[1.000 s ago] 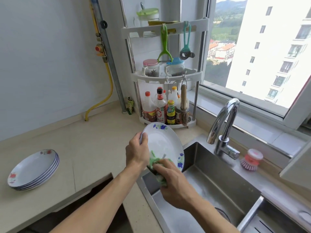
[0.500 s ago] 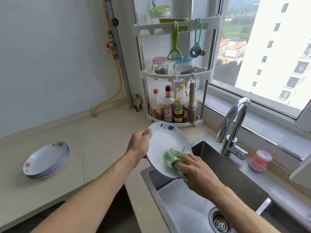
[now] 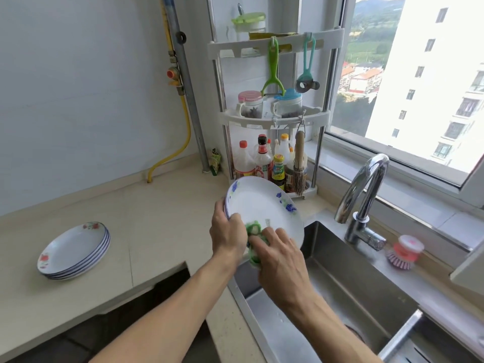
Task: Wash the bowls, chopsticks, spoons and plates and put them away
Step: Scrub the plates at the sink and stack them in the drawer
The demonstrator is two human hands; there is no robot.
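Since a moment ago my right hand (image 3: pixel 281 255) has dragged the green cloth (image 3: pixel 253 231) toward my left hand (image 3: pixel 227 233), whose fingers pinch the tilted plate (image 3: pixel 262 205); wet, it could slip into the sink (image 3: pixel 340 271).

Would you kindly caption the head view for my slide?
Left hand holds a floral plate over the sink while right hand scrubs with a green cloth.

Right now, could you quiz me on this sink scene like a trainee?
1. Which hand grips the plate by its rim?
2. True or false: the right hand presses a green cloth on the plate.
3. The tap is: A running, B off.

Key: 1. the left hand. 2. True. 3. B, no water shows.
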